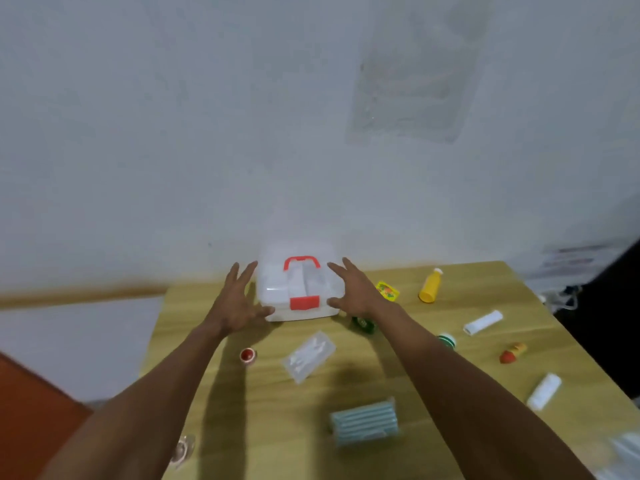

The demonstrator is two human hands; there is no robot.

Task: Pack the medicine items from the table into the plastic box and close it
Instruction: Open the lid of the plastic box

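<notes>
A clear plastic box (273,289) with a red handle and a red front latch stands at the far edge of the wooden table (381,375), its lid down. My left hand (239,303) is spread at the box's left side, its thumb near the lower left corner. My right hand (353,292) is spread at the box's right side. Neither hand holds anything. Loose items lie around: a clear packet (308,356), a pack of blue masks (363,424), a yellow bottle (429,285), two white rolls (483,322) (543,391).
A small red-capped jar (248,355) lies left of the packet. A green bottle (363,323) sits under my right wrist, a yellow sachet (388,291) beside it. A green-lidded tub (447,340) and a red-and-yellow item (512,353) lie to the right. The wall stands just behind the box.
</notes>
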